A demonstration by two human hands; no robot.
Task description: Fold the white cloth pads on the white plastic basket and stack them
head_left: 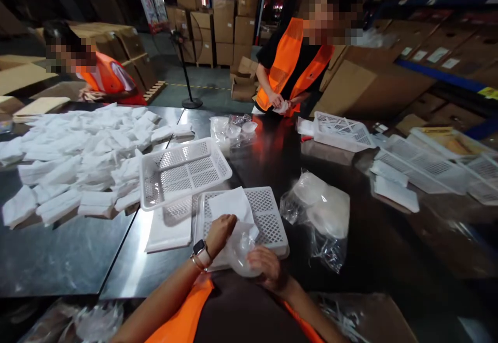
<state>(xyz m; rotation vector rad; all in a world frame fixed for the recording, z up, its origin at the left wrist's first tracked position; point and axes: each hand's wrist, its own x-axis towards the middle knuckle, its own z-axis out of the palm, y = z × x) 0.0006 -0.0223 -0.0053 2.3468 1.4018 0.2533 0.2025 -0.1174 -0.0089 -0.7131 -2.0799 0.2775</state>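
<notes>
In front of my body, my right hand (pixel 268 266) has its fingers closed on the edge of a translucent round plastic piece (pixel 240 255), shaped like a shallow bowl. My left hand (pixel 221 233) is curled closed at the upper left of that piece; what its fingers pinch is hidden. Under both hands lies a white perforated basket (pixel 269 213), seemingly bottom up, with a white sheet (pixel 229 205) on it. To the right, a clear bag (pixel 327 205) holds several whitish rounded pieces.
An empty-looking white basket (pixel 187 172) stands ahead on a stack of white sheets (pixel 167 234). A large pile of white wrapped packets (pixel 89 156) covers the left. More baskets (pixel 344 130) are at the right. Two people in orange vests work across the dark table (pixel 330 286).
</notes>
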